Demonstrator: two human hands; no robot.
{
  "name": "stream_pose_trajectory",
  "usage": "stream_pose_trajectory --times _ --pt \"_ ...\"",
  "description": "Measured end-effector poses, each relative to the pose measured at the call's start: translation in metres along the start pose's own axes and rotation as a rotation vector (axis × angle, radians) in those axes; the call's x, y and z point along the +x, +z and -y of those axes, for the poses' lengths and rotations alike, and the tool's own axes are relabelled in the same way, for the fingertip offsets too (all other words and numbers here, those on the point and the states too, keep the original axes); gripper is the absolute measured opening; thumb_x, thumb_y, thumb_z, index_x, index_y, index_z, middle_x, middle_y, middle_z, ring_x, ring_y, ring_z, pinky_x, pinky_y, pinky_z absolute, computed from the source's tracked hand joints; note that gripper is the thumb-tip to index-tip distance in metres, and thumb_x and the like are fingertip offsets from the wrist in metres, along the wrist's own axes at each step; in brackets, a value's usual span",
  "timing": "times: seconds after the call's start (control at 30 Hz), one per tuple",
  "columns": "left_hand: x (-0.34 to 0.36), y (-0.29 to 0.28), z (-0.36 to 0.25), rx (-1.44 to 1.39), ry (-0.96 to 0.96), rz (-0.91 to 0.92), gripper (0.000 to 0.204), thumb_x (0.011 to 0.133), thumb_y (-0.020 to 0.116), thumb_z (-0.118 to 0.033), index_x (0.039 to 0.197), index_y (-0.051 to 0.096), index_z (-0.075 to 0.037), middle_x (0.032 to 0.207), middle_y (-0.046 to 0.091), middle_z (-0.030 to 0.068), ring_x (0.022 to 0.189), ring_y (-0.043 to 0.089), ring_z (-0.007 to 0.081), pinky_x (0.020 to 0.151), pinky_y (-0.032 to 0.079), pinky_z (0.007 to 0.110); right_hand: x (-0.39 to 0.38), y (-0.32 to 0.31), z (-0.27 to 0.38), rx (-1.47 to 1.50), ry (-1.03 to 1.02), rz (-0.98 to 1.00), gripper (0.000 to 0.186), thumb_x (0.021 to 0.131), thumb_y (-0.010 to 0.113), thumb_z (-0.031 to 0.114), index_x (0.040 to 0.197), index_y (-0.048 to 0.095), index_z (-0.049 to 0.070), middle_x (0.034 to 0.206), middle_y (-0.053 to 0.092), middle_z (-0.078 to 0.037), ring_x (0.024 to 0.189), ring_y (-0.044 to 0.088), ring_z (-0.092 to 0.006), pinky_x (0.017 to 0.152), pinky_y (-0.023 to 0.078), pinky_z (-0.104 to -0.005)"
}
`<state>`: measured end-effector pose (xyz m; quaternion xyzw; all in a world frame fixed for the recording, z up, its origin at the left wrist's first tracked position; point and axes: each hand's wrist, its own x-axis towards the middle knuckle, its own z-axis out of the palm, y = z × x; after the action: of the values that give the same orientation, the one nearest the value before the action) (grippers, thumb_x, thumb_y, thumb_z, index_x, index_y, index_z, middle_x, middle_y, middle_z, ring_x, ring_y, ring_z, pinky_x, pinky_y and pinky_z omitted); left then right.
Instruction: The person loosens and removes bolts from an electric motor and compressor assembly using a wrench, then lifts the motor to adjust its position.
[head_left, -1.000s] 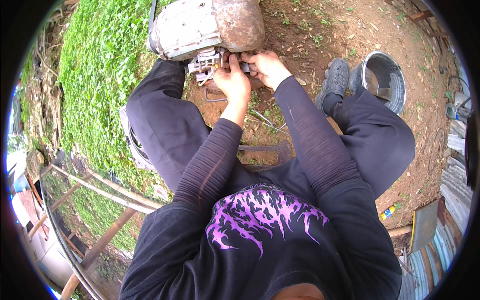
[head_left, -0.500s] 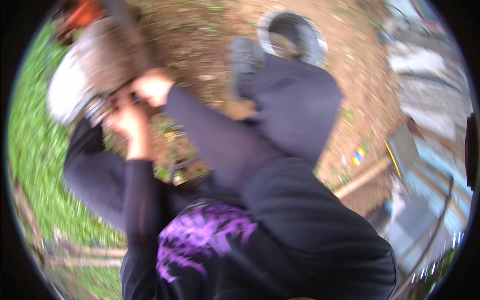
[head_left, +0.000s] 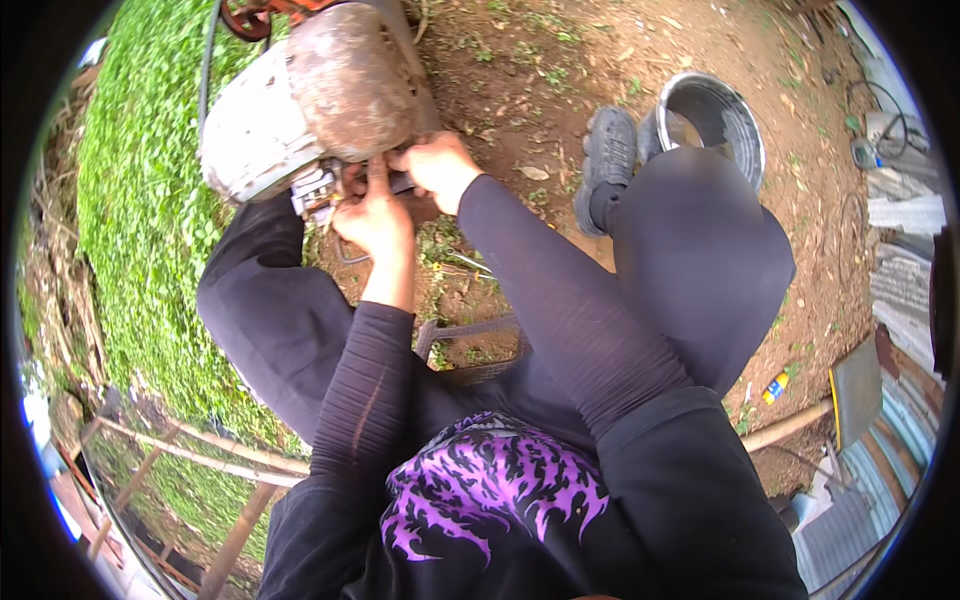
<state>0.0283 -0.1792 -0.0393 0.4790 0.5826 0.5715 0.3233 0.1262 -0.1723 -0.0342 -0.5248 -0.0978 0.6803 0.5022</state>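
At the upper left stands a machine with a rounded metal casing [head_left: 350, 85], whitish on one side and rusty brown on the other. On its near side are small metal fittings [head_left: 316, 188]. My left hand [head_left: 378, 225] is at these parts, its fingers bent inward and pressed around something too small or hidden to name. Just right of it, under the rusty section, my right hand [head_left: 440, 168] is closed, fingertips tucked against the machine's underside. Whatever it grips is hidden. Both hands work close together, nearly touching.
An orange-red part [head_left: 275, 12] sits behind the casing. A dark bucket [head_left: 752, 135] lies by my right shoe [head_left: 606, 160]. Grass [head_left: 140, 220] spreads at left. A yellow-blue packet [head_left: 776, 387], a wooden pole [head_left: 795, 428] and corrugated sheets [head_left: 905, 215] are at right.
My view has shifted, so the machine, hands and bucket appear farther right, and the picture is sharper. Both hands stay at the machine's near side.
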Motion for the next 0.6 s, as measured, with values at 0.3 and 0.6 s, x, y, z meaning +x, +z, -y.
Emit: stream_pose_trajectory --times 0.3,0.6 --pt "0.003 0.003 -0.009 -0.181 -0.068 -0.008 0.015 0.088 0.074 -0.008 0.090 0.063 0.003 0.082 0.065 0.0041 0.068 0.054 0.0078 0.059 0.042 0.025 -0.011 0.004 0.017 -0.017 0.070 0.046 0.007 0.090 0.067 0.010 0.088 0.066 0.003 0.063 0.053 0.001 0.051 0.040 -0.0099 0.049 0.032 -0.0296" --pt "0.005 0.002 -0.005 -0.286 -0.154 -0.006 0.015 0.087 0.075 -0.006 0.091 0.064 0.004 0.086 0.065 0.0050 0.071 0.053 0.0078 0.064 0.043 0.024 0.006 -0.002 0.001 0.023 0.033 0.046 0.012 0.087 0.071 0.010 0.094 0.069 0.000 0.071 0.064 -0.006 0.052 0.048 -0.0132 0.046 0.035 -0.0314"
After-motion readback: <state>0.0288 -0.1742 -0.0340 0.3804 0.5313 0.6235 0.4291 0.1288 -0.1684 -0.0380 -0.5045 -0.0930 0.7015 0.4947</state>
